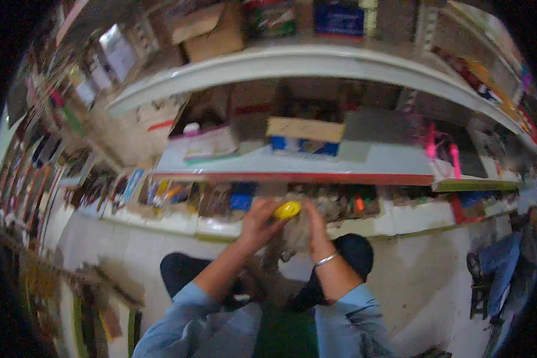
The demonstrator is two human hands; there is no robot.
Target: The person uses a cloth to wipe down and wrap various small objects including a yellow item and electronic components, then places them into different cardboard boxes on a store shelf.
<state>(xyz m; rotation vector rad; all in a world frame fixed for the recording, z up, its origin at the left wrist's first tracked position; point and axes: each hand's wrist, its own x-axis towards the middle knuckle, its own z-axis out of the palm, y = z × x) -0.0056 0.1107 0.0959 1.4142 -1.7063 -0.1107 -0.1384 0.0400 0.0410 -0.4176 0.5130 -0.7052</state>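
In front of the lower shelf, my left hand (260, 226) is closed around a small yellow object (288, 209) with a rounded, shiny top; blur hides its exact kind. Across a small gap, my right hand (317, 228) has its fingers stretched upward, a metal bangle (326, 259) at its wrist. A greyish, crumpled-looking item (296, 235), perhaps a plastic bag, shows between the two hands. Whether the right hand grips it is unclear. Behind the hands, a low bin (349, 203) holds mixed small goods, one of them orange.
A blue and tan box (305, 138) stands on the shelf with the red edge (291, 178). To its left is an open carton (210, 141); pink items (443, 152) lie right. A white shelf edge (322, 56) crosses above. A person's blue-clad leg (501, 268) is at far right.
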